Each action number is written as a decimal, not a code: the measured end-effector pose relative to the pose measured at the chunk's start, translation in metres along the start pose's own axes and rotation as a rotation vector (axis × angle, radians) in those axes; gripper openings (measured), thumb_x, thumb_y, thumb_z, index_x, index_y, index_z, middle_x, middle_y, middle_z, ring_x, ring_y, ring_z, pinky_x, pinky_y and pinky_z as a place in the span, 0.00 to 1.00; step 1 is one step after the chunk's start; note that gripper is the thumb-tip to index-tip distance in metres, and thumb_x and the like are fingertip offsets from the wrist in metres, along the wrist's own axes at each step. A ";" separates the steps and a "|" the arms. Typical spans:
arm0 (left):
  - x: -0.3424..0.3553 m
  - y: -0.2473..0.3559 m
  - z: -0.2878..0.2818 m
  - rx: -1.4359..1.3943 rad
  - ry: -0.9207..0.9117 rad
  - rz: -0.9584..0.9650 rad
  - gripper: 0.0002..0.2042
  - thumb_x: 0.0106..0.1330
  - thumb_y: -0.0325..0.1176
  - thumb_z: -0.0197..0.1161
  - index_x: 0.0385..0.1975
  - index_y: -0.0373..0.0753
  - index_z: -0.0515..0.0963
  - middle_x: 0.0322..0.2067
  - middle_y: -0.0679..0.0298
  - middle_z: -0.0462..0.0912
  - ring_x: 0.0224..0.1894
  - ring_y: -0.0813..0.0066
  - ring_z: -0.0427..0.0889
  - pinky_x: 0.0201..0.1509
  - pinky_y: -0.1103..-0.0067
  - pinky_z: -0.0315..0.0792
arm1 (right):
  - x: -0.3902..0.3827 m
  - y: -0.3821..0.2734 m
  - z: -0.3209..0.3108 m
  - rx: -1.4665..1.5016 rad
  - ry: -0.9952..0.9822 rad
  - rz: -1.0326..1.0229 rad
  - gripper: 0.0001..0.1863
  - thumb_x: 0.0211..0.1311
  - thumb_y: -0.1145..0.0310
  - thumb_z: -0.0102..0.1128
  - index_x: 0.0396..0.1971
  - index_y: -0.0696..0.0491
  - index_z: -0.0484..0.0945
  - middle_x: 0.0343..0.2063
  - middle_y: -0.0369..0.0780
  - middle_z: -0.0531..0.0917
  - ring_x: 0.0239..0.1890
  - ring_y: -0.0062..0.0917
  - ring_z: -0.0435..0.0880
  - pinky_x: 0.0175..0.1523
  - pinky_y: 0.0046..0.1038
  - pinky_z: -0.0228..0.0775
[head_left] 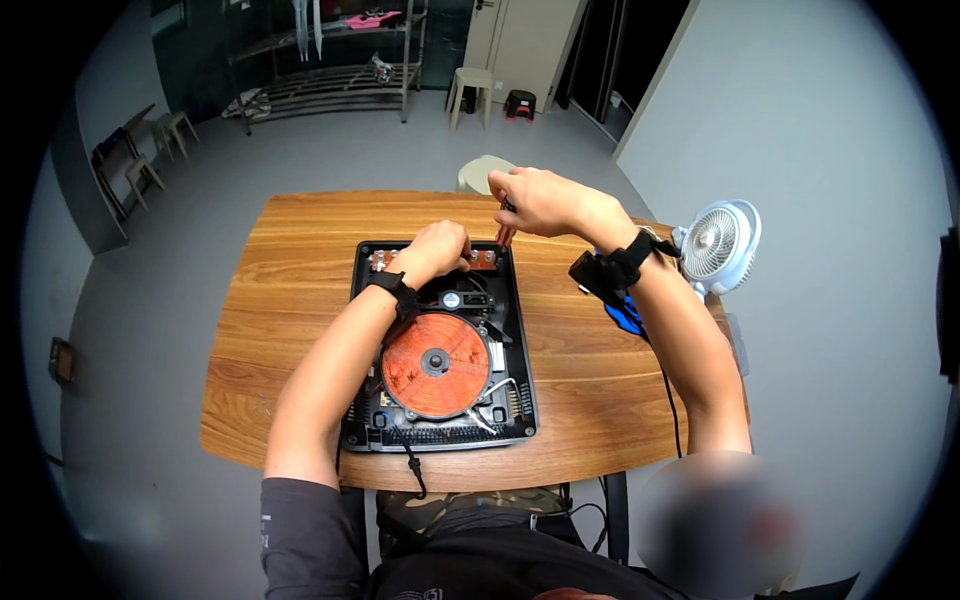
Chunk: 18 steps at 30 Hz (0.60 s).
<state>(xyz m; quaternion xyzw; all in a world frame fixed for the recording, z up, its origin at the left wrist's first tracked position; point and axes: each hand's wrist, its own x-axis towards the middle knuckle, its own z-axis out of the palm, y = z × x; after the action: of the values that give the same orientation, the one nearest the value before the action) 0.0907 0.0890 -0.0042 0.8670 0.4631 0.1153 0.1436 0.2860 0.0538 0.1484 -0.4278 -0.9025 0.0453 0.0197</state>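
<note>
the coil (440,388), round and copper-orange with a dark hub, lies flat in the nearer part of the case (524,385), a black open housing on the wooden table (590,410). beyond the coil, at the far end of the case, runs an orange strip (484,259) with silvery round parts. the left hand (440,250) is at this strip, past the coil, fingers curled and pointing down; their tips are mostly hidden, so i cannot tell how far open they are or whether they grip anything. the right hand (538,203) is raised beyond the coil and to its right, at the case's far right corner, fingers closed around a red and black tool (505,236) that points down; whether its tip touches the case i cannot tell. between the coil and the left hand sits a black part (471,301) with a round pale label. white wires (483,422) lie at the coil's near right side, and a black cord (415,466) runs on its near side to the table's edge. well to the coil's right are a pale blue fan (712,243) and, closer in, something blue (625,318), partly hidden by the right forearm.
</note>
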 end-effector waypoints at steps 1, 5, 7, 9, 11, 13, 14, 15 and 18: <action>0.000 0.001 0.000 0.010 0.002 -0.004 0.14 0.52 0.35 0.79 0.38 0.40 0.89 0.39 0.52 0.88 0.46 0.52 0.86 0.52 0.64 0.78 | 0.001 -0.003 -0.002 0.016 -0.015 0.044 0.18 0.65 0.61 0.61 0.41 0.61 0.71 0.31 0.52 0.85 0.35 0.48 0.86 0.44 0.45 0.78; 0.000 0.003 0.001 0.027 0.019 -0.003 0.15 0.52 0.36 0.78 0.39 0.40 0.88 0.38 0.52 0.88 0.45 0.51 0.86 0.51 0.63 0.79 | 0.008 0.005 0.008 -0.126 0.060 0.152 0.20 0.67 0.57 0.60 0.41 0.62 0.73 0.26 0.50 0.84 0.30 0.48 0.85 0.41 0.46 0.78; -0.001 0.001 0.001 0.023 0.020 -0.003 0.15 0.52 0.36 0.78 0.39 0.40 0.88 0.37 0.52 0.88 0.45 0.52 0.87 0.52 0.63 0.79 | 0.010 0.001 0.003 -0.131 -0.044 0.289 0.21 0.67 0.56 0.59 0.44 0.61 0.73 0.32 0.51 0.85 0.36 0.47 0.86 0.44 0.44 0.78; -0.001 -0.001 0.001 0.020 0.009 -0.012 0.15 0.53 0.35 0.78 0.39 0.40 0.88 0.37 0.52 0.88 0.45 0.52 0.87 0.52 0.64 0.79 | 0.004 -0.003 -0.002 -0.134 -0.013 0.220 0.20 0.66 0.58 0.60 0.47 0.59 0.72 0.39 0.52 0.84 0.42 0.47 0.85 0.48 0.43 0.77; -0.001 -0.002 0.002 0.013 0.010 -0.014 0.14 0.53 0.36 0.78 0.39 0.40 0.88 0.38 0.51 0.88 0.45 0.51 0.86 0.52 0.64 0.79 | -0.004 -0.003 -0.009 -0.118 -0.023 0.125 0.20 0.65 0.59 0.62 0.49 0.58 0.71 0.45 0.51 0.83 0.47 0.46 0.84 0.51 0.42 0.76; 0.000 -0.003 0.003 0.007 0.010 -0.011 0.14 0.53 0.36 0.78 0.39 0.39 0.88 0.38 0.50 0.88 0.45 0.51 0.86 0.52 0.63 0.78 | -0.008 0.000 -0.016 -0.079 -0.071 -0.002 0.21 0.64 0.61 0.63 0.51 0.56 0.70 0.50 0.51 0.81 0.51 0.46 0.82 0.54 0.42 0.75; 0.001 -0.002 0.003 0.004 0.009 -0.007 0.14 0.53 0.36 0.78 0.39 0.39 0.88 0.38 0.50 0.88 0.45 0.51 0.86 0.52 0.63 0.78 | -0.005 0.009 -0.010 -0.039 -0.040 -0.080 0.18 0.64 0.62 0.64 0.47 0.57 0.72 0.44 0.51 0.83 0.47 0.47 0.83 0.50 0.42 0.76; 0.002 -0.002 0.004 0.001 0.009 -0.003 0.15 0.53 0.36 0.78 0.39 0.39 0.88 0.38 0.50 0.88 0.45 0.50 0.86 0.52 0.63 0.78 | -0.004 0.012 -0.004 -0.036 -0.038 -0.054 0.17 0.65 0.62 0.64 0.45 0.57 0.73 0.42 0.51 0.84 0.45 0.48 0.83 0.49 0.42 0.76; 0.001 0.001 0.002 0.019 0.002 -0.015 0.15 0.52 0.36 0.78 0.39 0.40 0.89 0.38 0.50 0.88 0.45 0.50 0.86 0.51 0.63 0.78 | 0.000 0.009 0.001 -0.035 -0.018 0.024 0.16 0.67 0.61 0.64 0.40 0.59 0.74 0.37 0.51 0.84 0.42 0.50 0.84 0.46 0.42 0.76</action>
<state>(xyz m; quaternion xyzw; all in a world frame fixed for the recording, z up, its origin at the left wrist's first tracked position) 0.0926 0.0889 -0.0055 0.8648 0.4706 0.1107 0.1357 0.2923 0.0593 0.1464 -0.4383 -0.8982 0.0335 0.0036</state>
